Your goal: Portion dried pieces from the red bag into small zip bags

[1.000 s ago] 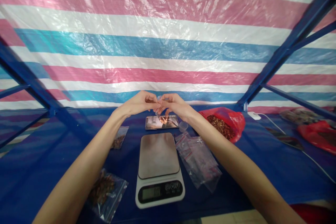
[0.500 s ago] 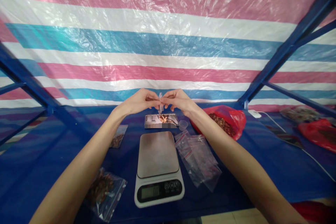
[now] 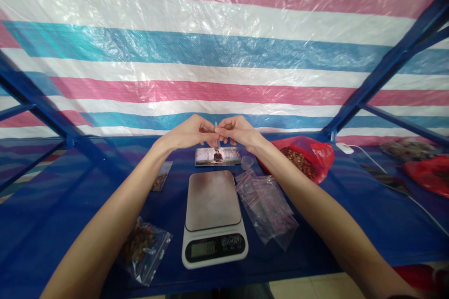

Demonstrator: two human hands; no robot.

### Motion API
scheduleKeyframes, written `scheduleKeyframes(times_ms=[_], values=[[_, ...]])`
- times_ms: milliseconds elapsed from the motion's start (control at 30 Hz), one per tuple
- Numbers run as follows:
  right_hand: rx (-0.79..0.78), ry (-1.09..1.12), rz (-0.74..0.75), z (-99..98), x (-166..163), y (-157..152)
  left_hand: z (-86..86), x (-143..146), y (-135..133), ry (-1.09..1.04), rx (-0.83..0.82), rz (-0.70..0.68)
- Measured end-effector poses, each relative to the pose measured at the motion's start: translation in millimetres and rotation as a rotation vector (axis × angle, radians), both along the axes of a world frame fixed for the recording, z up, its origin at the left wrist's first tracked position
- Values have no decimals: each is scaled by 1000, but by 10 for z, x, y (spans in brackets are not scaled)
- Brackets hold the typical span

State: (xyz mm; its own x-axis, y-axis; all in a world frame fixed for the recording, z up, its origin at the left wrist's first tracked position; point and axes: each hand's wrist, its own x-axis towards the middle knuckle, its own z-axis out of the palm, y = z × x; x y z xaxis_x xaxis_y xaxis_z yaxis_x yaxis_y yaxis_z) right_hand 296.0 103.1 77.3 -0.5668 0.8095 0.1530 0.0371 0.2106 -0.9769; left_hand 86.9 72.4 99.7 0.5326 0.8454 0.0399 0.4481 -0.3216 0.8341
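My left hand (image 3: 195,131) and my right hand (image 3: 239,130) meet above the phone, both closed in a pinch on a small clear plastic bag (image 3: 216,130). The bag is seen nearly edge-on, and the fingers hide part of it. Below it lies the phone (image 3: 205,157) with a lit picture on its screen. Nearer to me stands a white kitchen scale (image 3: 213,203) with a bare metal plate. A small clear cup (image 3: 247,162) sits beside the phone. Several empty zip bags (image 3: 268,205) lie right of the scale.
A red plastic bag (image 3: 321,154) of brown pieces lies behind my right forearm. Two filled zip bags, one near (image 3: 149,252) and one farther (image 3: 162,177), lie on the left. A white cable (image 3: 372,163) crosses the blue table at right. Striped sheeting hangs behind.
The view has tilted and shifted slightly. Both hands stay pinched on the clear bag, which now looks more edge-on. The picture on the phone screen has changed.
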Motion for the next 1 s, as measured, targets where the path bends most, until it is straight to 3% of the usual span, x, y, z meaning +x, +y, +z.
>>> scheduleKeyframes(times_ms=[300,533,800,1000], values=[[127,-65,48,63,22,-11,44,22,-38,-50,39,-59],[280,-159,129,74,34,2,85,68,-76,-9,-4,24],[468,-348,-9,63,24,-35,80,184,-131,135,111,75],[520,-444,-66,122,18,-90,109,233,-195,263,204,117]])
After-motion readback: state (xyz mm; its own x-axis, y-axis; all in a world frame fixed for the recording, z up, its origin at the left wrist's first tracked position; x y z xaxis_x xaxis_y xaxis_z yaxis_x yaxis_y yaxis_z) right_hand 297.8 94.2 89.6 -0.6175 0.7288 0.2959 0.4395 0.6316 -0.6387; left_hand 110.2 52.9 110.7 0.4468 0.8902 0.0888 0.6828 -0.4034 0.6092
